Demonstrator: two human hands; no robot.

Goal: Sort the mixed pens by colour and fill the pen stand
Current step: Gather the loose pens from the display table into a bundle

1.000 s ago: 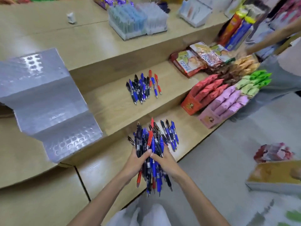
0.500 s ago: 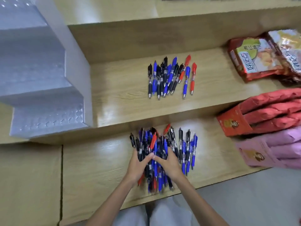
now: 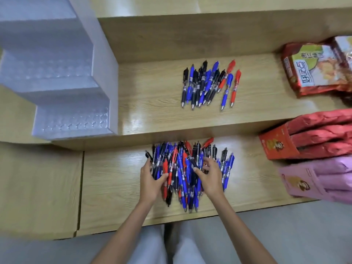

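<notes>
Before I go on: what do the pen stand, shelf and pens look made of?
Pen stand: probably frosted whitish plastic, with moulded rows of round holes. Shelf: wood-grain laminate or varnished wood; glare patches show gloss. Pens: coloured plastic barrels, silvery tips, likely metal.

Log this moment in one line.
left hand grips pen pile | right hand rests on pile | second pile upper shelf | pen stand unfilled

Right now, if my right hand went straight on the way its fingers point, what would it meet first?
More of the pen pile: your right hand lies on it, pointing away from you and slightly left. Beyond the pens, probably the wooden riser behind them, though depth is unclear.
</notes>
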